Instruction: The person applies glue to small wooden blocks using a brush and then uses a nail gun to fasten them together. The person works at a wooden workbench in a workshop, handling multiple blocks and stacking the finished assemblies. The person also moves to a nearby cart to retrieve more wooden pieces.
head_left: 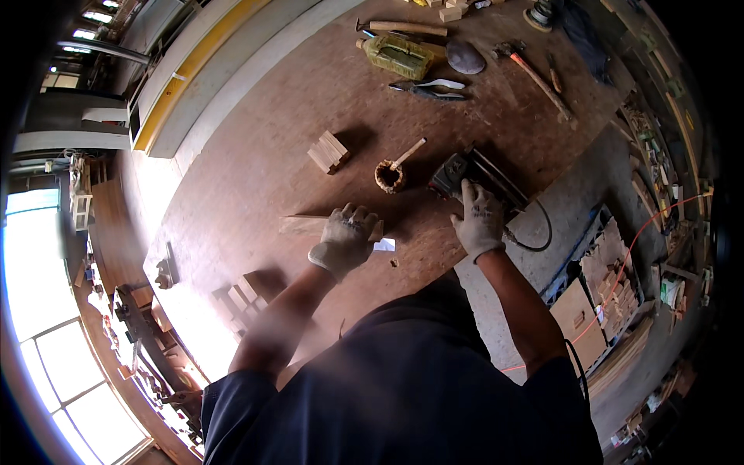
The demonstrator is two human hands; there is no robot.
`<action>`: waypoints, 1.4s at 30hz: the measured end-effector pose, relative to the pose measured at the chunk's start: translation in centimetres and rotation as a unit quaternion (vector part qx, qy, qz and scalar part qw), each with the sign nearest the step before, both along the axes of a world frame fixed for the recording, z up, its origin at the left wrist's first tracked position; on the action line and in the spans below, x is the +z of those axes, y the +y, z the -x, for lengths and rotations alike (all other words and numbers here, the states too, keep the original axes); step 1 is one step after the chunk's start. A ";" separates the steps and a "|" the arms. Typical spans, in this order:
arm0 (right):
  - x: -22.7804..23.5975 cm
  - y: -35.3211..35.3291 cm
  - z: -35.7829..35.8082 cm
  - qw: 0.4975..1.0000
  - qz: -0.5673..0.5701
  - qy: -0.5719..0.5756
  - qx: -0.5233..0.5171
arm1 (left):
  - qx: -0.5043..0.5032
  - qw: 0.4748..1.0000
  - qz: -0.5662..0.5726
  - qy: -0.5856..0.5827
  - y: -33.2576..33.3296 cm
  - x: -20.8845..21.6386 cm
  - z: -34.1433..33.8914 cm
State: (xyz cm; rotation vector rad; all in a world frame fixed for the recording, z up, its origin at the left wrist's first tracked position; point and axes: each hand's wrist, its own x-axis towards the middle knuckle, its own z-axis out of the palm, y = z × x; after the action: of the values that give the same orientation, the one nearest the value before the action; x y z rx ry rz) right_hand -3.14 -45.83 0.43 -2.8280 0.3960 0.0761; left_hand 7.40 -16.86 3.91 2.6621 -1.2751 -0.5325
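My left hand [345,242], in a pale work glove, lies over a narrow wooden strip [302,225] on the worktable, its fingers curled across it. A small white piece [384,245] shows beside the strip's right end. Further right, my right hand [480,223], gloved too, is closed over the handle part of a dark air nail gun [449,175], the thumb standing off to the side. The hand hides much of the handle. Beyond both hands stand a glue pot [389,178] with a stick [409,153] leaning in it and a bundle of wooden blocks [328,153].
At the back lie a hammer [539,80], pliers [428,88], a bottle of yellowish liquid [397,57] and a dark rounded object [466,57]. A black hose [549,232] loops off the table's right edge. More wooden pieces [246,298] sit near my left forearm.
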 end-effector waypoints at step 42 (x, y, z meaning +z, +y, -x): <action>6.6 3.0 2.8 0.900 -0.426 0.093 0.023 | -0.006 1.000 0.008 -0.007 -0.1 0.0 -0.3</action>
State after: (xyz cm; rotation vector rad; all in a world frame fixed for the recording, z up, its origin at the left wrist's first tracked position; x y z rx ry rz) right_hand -5.92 -42.86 7.06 -1.9605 0.2444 0.4207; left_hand 7.69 -16.99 3.92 2.6527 -1.2934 -0.5042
